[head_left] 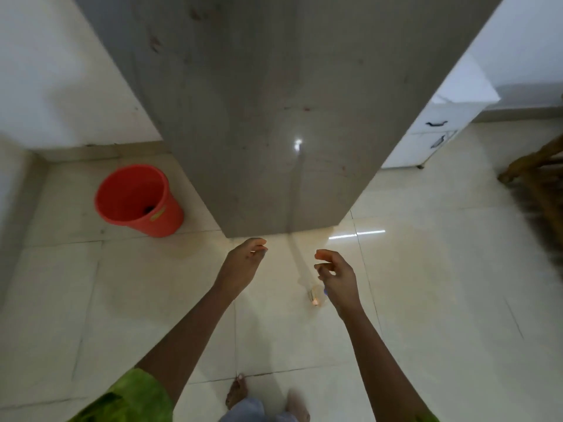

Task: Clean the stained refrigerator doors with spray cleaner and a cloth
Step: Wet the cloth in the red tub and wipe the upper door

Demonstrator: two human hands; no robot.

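The grey refrigerator door (274, 117) fills the upper middle and carries reddish-brown spots and smears, mostly at its upper left and centre. My left hand (243, 263) hangs just below the door's bottom edge, fingers loosely curled and holding nothing. My right hand (338, 278) is to its right, thumb and fingers apart, nothing between them. A small clear bottle (315, 296), blurred, with an orange spot and a blue bit, shows on the floor beside the heel of that hand; whether they touch is unclear. No cloth is in view.
A red bucket (137, 199) stands on the cream tiled floor (426, 284) left of the refrigerator. White cabinets with dark handles (435, 129) are at the right, with wooden furniture (539, 178) at the far right edge. My bare feet (237, 391) are at the bottom.
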